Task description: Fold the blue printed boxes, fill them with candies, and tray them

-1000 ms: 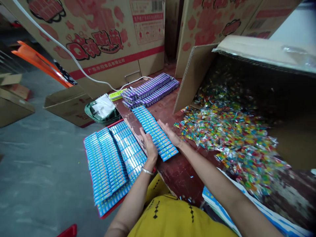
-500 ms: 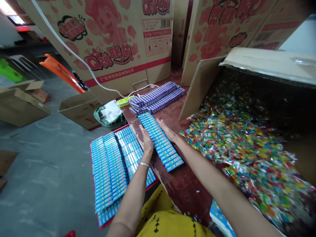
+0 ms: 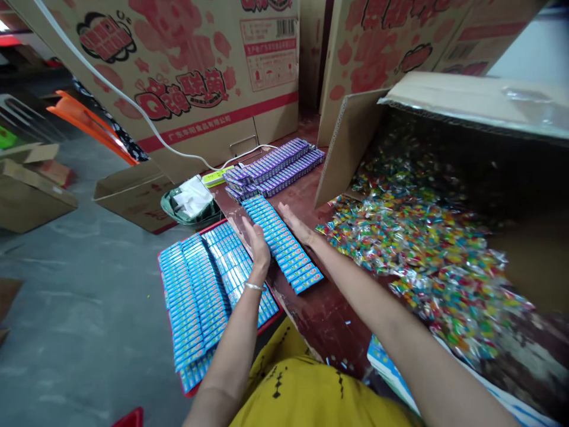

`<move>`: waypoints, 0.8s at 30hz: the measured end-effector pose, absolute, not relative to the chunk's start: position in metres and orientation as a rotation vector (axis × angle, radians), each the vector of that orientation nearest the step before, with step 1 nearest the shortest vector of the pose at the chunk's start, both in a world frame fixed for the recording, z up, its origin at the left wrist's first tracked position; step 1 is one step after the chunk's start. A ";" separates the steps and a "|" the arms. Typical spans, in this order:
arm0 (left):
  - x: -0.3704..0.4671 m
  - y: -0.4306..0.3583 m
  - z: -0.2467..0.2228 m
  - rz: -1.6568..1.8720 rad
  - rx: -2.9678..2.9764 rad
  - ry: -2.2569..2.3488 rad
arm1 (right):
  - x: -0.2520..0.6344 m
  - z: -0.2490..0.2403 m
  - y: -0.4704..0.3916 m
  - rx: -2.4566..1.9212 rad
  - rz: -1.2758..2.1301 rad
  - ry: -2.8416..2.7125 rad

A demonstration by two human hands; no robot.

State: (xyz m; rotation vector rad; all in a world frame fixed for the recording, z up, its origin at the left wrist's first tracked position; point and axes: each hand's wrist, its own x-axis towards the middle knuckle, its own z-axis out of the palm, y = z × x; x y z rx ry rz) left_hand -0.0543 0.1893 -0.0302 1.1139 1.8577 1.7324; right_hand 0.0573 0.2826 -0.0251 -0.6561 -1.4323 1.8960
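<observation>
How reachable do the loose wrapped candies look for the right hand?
Probably yes: the candies spill onto the table close beside the right hand, with nothing visible between. The carton flap screens only their far left side.

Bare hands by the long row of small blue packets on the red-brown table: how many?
2: the left hand, between the row of blue packets and the red tray; the right hand, between that row and the colourful wrapped sweets.
</observation>
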 end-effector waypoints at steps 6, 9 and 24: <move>-0.019 0.108 -0.006 0.930 2.310 1.729 | 0.132 -0.009 0.263 -0.776 1.622 -1.530; 0.008 0.084 -0.013 0.574 2.516 1.725 | 0.168 -0.005 0.233 -0.832 1.534 -1.602; 0.006 0.095 -0.036 0.401 2.589 1.972 | 0.211 -0.006 0.126 -1.024 1.575 -1.585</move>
